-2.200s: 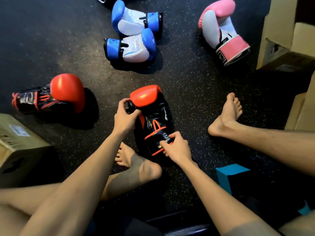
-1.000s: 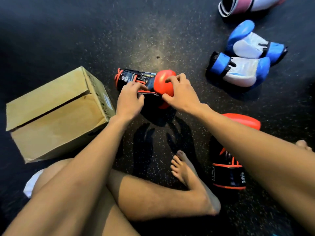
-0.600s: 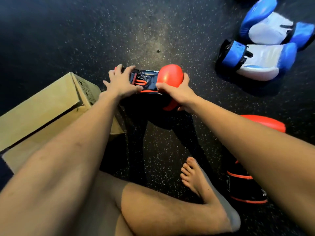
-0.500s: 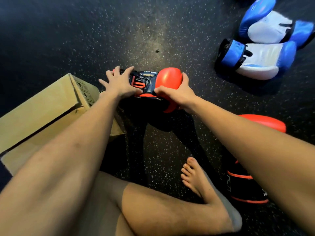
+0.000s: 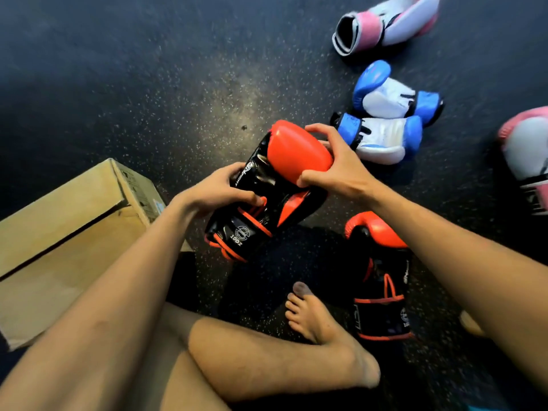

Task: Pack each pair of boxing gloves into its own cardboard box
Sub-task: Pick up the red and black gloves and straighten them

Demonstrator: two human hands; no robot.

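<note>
Boxing glove of glossy black leather with a red padded fist [image 5: 284, 179], held in both hands above the dark speckled rubber floor [image 5: 178, 84]; it looks lifted, with shadow beneath. Left hand [image 5: 216, 192] curls round the black body near the cuff. Right hand [image 5: 338, 173] grips the red fist end, fingers over the top, thumb on the near side.

Long axis diagonal: cuff low and toward the person, fist up and away to the right.

Brown cardboard box [image 5: 68, 232] sits to the left, just beside the left forearm, so the left hand is the nearer one and the cuff end is the closer end. Top flap lies down with a dark gap along it; whether the box is open enough, cannot tell.

Matching red-and-black glove [image 5: 379, 280] on the floor under the right forearm, near a bare foot [image 5: 320, 324].

Judgement: the carry goes leftward, cuff leading. The flap probably needs lifting first, which would cost one hand.

Blue-and-white glove pair [image 5: 385, 123], pink-and-white glove [image 5: 385, 22] and second pink-and-white glove [image 5: 525, 149] lie beyond, unpacked.
</note>
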